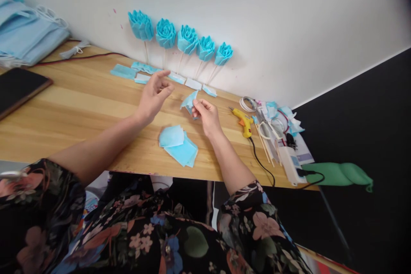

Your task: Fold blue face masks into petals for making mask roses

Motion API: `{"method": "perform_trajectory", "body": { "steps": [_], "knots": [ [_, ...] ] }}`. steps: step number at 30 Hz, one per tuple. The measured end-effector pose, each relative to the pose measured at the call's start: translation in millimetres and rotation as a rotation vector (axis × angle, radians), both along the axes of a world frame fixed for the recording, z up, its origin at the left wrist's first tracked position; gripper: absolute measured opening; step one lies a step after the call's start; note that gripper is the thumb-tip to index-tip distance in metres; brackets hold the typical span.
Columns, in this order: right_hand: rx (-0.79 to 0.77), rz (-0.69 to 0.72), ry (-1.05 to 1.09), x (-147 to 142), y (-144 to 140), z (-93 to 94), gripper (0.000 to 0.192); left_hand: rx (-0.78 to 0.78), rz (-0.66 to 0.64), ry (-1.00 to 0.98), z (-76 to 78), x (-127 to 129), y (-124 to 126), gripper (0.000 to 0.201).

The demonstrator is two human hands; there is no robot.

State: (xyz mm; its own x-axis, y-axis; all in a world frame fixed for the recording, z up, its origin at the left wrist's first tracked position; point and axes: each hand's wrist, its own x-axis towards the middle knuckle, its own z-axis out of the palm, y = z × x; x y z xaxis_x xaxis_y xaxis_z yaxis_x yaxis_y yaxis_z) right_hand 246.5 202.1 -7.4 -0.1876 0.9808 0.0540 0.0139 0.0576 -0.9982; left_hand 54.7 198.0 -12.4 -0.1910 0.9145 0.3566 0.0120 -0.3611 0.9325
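My right hand pinches a crumpled piece of light blue mask fabric between thumb and fingers, just above the table. My left hand is raised to the left of it, fingers half curled and apart, and I see nothing in them. Behind that hand lie a flat blue strip and a folded blue-and-white strip, among others in a row. Nearer to me, between my forearms, rests a small pile of cut blue fabric pieces. Several blue fabric roses on thin sticks lean against the wall.
At the right lie a yellow glue gun, a roll of tape, white-handled scissors, thin wooden sticks and a white power strip. A stack of face masks and a dark phone occupy the left.
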Motion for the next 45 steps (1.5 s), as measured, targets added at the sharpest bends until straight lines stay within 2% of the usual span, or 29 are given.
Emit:
{"method": "perform_trajectory", "body": {
  "steps": [2,5,11,15,20,25,27,30,35,45],
  "knots": [
    [-0.014,-0.010,0.017,-0.2,0.7,0.1,0.046,0.007,-0.074,0.078,7.1,2.9,-7.4,0.036],
    [-0.029,-0.015,0.032,-0.5,1.2,-0.2,0.047,-0.023,-0.212,0.207,15.3,7.2,-16.6,0.037],
    [-0.039,-0.008,0.036,-1.0,-0.1,-0.5,0.047,-0.052,-0.337,0.366,16.1,11.0,-19.2,0.046],
    [-0.039,0.022,0.045,-1.5,-1.8,-0.4,0.046,-0.104,-0.317,0.309,9.7,11.3,-15.9,0.040],
    [-0.038,0.080,0.080,-1.8,-3.1,0.9,0.040,-0.215,-0.299,0.116,1.4,8.5,-10.6,0.032],
    [0.113,-0.078,0.000,-0.4,-2.3,3.1,0.037,-0.254,-0.282,-0.001,-0.5,7.7,-7.6,0.024],
    [0.216,-0.124,-0.038,0.7,-1.8,2.7,0.033,-0.261,-0.290,-0.003,0.4,8.0,-8.1,0.025],
    [0.294,-0.094,-0.101,1.8,-1.5,0.8,0.032,-0.259,-0.310,0.030,2.3,8.3,-10.0,0.028],
    [0.302,-0.002,-0.190,-0.4,-4.3,0.4,0.032,-0.256,-0.344,0.092,5.9,8.7,-13.5,0.035],
    [0.323,0.023,-0.210,-1.8,-7.1,3.0,0.020,-0.274,-0.346,0.092,8.9,10.7,-15.5,0.035]
  ]
}}
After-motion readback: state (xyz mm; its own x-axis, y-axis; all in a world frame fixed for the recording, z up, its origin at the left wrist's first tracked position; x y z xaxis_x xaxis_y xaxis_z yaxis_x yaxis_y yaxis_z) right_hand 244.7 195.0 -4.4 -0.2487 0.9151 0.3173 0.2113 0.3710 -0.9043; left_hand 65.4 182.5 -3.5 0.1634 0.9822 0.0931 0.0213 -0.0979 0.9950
